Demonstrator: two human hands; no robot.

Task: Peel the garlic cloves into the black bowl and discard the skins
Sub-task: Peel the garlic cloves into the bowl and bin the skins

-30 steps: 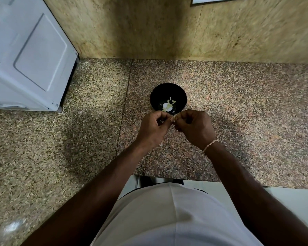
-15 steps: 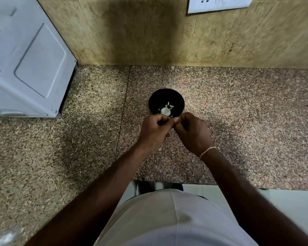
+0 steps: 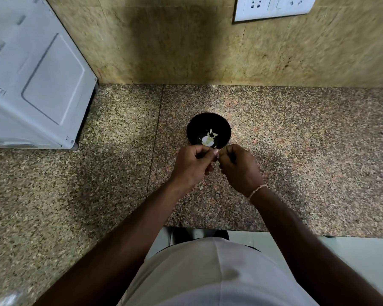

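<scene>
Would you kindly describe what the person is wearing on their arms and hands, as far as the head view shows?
Both forearms are bare, with no sleeves or gloves in view. The left hand wears nothing visible. The right hand has a thin pale thread bracelet around its wrist. No rings or watch can be made out. A light-coloured garment covers the torso below.

Left hand and right hand are held together, fingers curled, just near of black bowl on speckled counter. Whatever is pinched is hidden. Pale garlic pieces are seen inside bowl. White appliance far left; socket plate on wall.
</scene>
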